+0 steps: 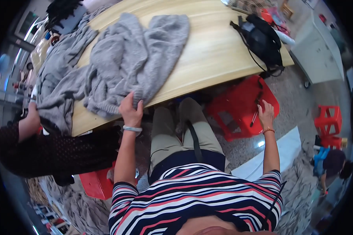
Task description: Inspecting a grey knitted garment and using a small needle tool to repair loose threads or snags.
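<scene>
While the left hand [131, 111] grips the grey sweater [137, 58] at the table edge [208, 78], the right hand [266, 114] hangs open over floor

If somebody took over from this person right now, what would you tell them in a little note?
Left hand: grip shut on the near edge of the grey knitted garment, which lies spread and rumpled on the wooden table.
Right hand: open, off the table, over the red stool, holding nothing.
A second grey garment lies at the table's left, by another person's hand.
Done: nothing folded. Left: garment unfolded, only gripped.
</scene>
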The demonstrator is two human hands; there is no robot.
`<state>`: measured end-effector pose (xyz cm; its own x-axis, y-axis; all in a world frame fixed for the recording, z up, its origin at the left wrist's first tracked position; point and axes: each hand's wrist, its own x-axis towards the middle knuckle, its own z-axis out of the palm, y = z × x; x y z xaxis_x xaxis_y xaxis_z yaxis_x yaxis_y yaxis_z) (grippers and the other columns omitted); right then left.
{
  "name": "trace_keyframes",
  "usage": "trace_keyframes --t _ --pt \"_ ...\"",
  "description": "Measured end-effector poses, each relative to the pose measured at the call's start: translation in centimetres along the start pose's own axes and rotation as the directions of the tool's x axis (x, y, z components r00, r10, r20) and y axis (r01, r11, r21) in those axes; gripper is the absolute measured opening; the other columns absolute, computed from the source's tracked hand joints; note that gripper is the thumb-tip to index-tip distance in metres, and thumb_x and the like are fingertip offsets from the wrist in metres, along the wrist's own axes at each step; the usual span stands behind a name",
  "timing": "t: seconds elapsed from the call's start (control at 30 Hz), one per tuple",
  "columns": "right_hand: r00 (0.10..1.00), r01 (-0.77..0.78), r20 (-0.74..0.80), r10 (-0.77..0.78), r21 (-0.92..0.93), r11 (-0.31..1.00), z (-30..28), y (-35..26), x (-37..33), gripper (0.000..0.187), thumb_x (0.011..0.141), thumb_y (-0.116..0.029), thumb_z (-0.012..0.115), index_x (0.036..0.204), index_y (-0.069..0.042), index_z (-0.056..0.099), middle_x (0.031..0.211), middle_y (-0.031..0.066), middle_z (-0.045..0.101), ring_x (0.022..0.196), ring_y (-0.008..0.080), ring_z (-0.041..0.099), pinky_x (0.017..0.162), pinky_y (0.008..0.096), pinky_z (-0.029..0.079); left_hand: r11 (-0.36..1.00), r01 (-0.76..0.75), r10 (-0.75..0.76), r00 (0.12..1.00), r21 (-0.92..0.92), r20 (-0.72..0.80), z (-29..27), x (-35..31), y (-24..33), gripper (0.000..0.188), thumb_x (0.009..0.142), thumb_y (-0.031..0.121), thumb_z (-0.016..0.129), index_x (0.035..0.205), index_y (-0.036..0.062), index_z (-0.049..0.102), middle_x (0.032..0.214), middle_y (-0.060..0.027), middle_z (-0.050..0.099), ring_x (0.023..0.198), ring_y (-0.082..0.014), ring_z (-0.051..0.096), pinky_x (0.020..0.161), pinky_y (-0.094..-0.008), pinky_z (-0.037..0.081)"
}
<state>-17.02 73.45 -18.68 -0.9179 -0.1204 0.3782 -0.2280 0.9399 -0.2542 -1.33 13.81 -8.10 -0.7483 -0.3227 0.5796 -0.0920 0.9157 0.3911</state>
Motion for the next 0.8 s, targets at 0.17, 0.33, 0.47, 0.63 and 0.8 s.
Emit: trace_keyframes --t 0.17,0.33,0.47,0.63,0.8 --pt "0.969 0.245 -0.050 -0.240 0.250 0.937 -3.5 -14.2 8.3 0.029 0.091 -0.018 0.067 0.118 -0.008 0.065 0.100 0.0107 0.067 0.096 0.0301 0.062 0.085 0.0404 0.050 0.952 -0.123 0.124 0.992 -0.280 -0.013 -0.6 -1.0 1.0 0.039 0.075 -0.008 0.059 0.111 0.0027 0.066 0.100 -0.0161 0.067 0.091 -0.0335 0.063 0.082 -0.0400 0.050" --pt "0.910 0.383 -0.030 -0.413 0.443 0.811 -3.8 -26.8 17.8 0.026 0.090 -0.013 0.066 0.115 -0.009 0.065 0.097 0.0098 0.067 0.095 0.0289 0.063 0.081 0.0391 0.052 0.961 0.083 -0.036 0.983 -0.262 0.178 -3.2 -3.0 0.8 0.038 0.076 0.001 0.059 0.114 0.0044 0.064 0.105 -0.0164 0.066 0.094 -0.0356 0.063 0.081 -0.0430 0.050" --pt "0.731 0.642 -0.047 -0.680 0.386 0.663 -1.7 -36.0 26.9 0.028 0.090 -0.014 0.065 0.118 -0.013 0.064 0.103 0.0081 0.067 0.099 0.0278 0.062 0.082 0.0385 0.053 0.907 0.355 -0.277 0.908 -0.227 0.315 -6.0 -3.2 0.5 0.042 0.077 0.005 0.060 0.120 0.0047 0.061 0.095 -0.0194 0.067 0.083 -0.0363 0.067 0.072 -0.0424 0.052" --pt "0.698 0.648 0.045 -0.715 0.385 0.657 6.0 -43.1 36.6 0.042 0.086 -0.024 0.070 0.126 -0.012 0.061 0.118 0.0119 0.066 0.113 0.0328 0.058 0.096 0.0407 0.049 0.752 0.630 -0.491 0.733 -0.195 0.472 -10.0 -0.7 2.0 0.052 0.080 0.007 0.071 0.130 0.0005 0.055 0.092 -0.0123 0.068 0.076 -0.0213 0.065 0.072 -0.0308 0.052" --pt "0.549 0.629 0.443 -0.709 0.339 0.699 11.9 -46.9 38.6 0.065 0.078 -0.038 0.074 0.137 -0.015 0.056 0.136 0.0151 0.056 0.124 0.0360 0.051 0.106 0.0433 0.042 0.762 0.600 -0.535 0.796 -0.244 0.284 -9.5 3.1 1.3 0.066 0.079 0.013 0.080 0.138 0.0031 0.051 0.106 -0.0116 0.062 0.087 -0.0185 0.062 0.075 -0.0288 0.051"
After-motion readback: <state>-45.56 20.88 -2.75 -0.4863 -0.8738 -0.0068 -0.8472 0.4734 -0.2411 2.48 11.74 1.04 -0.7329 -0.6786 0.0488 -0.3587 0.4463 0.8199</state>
